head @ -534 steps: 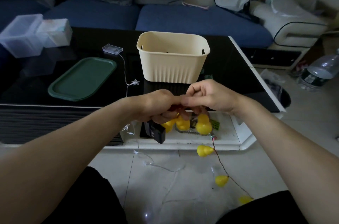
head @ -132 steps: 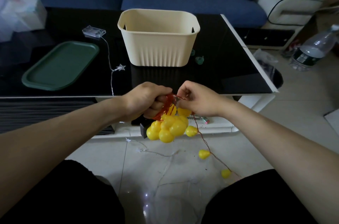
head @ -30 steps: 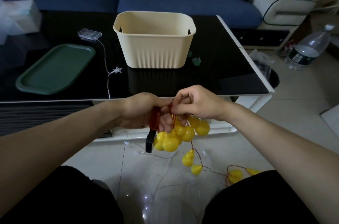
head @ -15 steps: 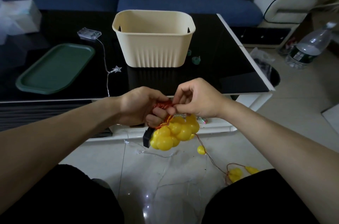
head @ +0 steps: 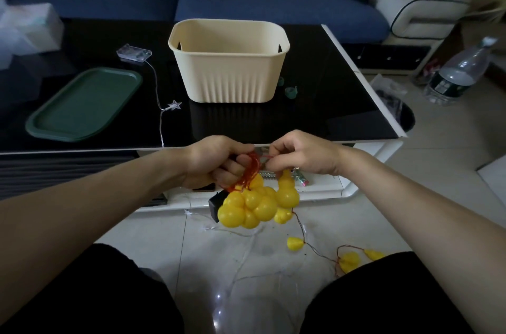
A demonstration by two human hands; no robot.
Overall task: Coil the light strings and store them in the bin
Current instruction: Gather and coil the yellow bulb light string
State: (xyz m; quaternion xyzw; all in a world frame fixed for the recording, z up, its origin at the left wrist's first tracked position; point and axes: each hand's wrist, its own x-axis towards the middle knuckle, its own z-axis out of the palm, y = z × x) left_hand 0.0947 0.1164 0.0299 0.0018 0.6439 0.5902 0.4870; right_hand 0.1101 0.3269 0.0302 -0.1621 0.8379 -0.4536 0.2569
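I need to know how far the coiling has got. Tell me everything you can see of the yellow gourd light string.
The yellow gourd light string is thin reddish wire carrying glossy, plastic-looking gourd bulbs. Most bulbs hang bunched below the left hand, which grips the gathered wire loops; a black box hangs beside them. The right hand pinches the wire. A tail with about three bulbs trails loose down to the floor, uncoiled.

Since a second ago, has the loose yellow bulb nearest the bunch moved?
Yes. The loose bulb now lies lower, farther from the table edge, with wire trailing from the bunch the left hand holds.
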